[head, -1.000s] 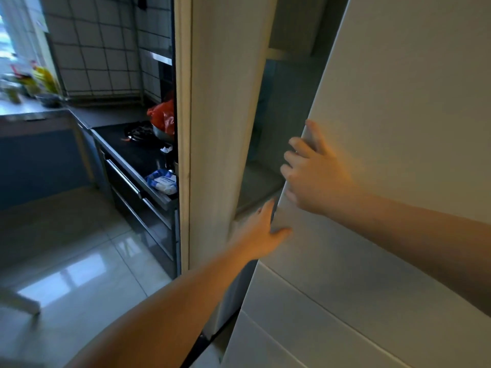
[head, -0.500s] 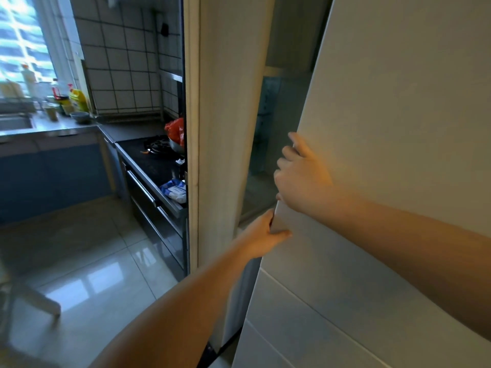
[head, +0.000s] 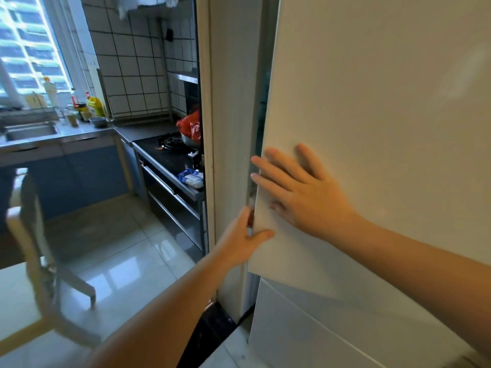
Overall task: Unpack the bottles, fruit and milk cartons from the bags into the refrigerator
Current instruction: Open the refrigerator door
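Observation:
The white refrigerator door (head: 372, 102) fills the right side of the head view and stands almost against the cabinet, with only a narrow dark gap at its left edge. My right hand (head: 300, 192) lies flat on the door front with straight, spread fingers. My left hand (head: 244, 240) holds the door's left edge lower down, its thumb on the front face and its fingers hidden behind the edge. A lower drawer front (head: 318, 328) sits beneath the door. No bags, bottles, fruit or cartons show near my hands.
A tall pale wall panel (head: 231, 128) stands just left of the refrigerator. Beyond it is a black stove (head: 164, 152) with a red bag (head: 190, 126) in a pan and a blue-white packet (head: 192, 177). A chair (head: 39, 248) stands on the tiled floor at left.
My right hand let go of the door edge and now lies flat on the door front. The door swung nearer to shut, narrowing the gap. The view turned left.

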Motion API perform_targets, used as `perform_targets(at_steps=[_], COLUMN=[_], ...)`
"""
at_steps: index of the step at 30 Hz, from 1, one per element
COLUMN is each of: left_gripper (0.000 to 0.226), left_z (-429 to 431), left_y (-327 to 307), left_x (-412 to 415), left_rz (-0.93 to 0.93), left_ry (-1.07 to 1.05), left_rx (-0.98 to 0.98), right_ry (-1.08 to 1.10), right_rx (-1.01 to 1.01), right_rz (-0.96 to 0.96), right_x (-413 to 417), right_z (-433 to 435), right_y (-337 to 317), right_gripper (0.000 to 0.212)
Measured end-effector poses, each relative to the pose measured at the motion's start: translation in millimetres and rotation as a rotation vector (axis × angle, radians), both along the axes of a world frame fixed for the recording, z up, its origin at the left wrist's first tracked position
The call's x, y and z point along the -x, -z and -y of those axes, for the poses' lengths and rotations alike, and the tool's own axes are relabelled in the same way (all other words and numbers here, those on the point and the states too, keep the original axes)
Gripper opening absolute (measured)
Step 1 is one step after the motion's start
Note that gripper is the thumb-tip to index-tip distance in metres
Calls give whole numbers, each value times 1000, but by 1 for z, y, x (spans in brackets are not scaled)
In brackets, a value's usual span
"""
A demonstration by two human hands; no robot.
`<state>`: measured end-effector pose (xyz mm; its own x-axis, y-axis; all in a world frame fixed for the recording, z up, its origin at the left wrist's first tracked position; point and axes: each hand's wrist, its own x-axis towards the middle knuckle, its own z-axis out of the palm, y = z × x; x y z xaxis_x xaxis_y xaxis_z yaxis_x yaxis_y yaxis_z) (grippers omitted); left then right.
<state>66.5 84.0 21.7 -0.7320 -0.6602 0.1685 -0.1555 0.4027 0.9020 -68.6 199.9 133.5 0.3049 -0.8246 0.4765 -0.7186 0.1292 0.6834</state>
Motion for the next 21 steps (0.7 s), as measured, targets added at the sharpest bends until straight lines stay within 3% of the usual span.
perform_targets(at_steps=[5, 13, 16, 21], left_gripper=[47, 44, 41, 45], left_z=[-61, -193, -245, -310], left_y=[7, 17, 16, 25], left_x=[-72, -152, -168, -178], left_rz=[3, -60, -80, -107], left_ry=[24, 44, 86, 89], left_rx=[44, 237, 218, 283], right_ry=[-1, 11, -39, -152], right_rx=[179, 272, 253, 274], right_rz=[88, 457, 703, 1305], right_x=[-52, -132, -152, -194], right_z=[-81, -210, -258, -327], right_y=[30, 65, 75, 85], right_gripper=[62, 58, 62, 72])
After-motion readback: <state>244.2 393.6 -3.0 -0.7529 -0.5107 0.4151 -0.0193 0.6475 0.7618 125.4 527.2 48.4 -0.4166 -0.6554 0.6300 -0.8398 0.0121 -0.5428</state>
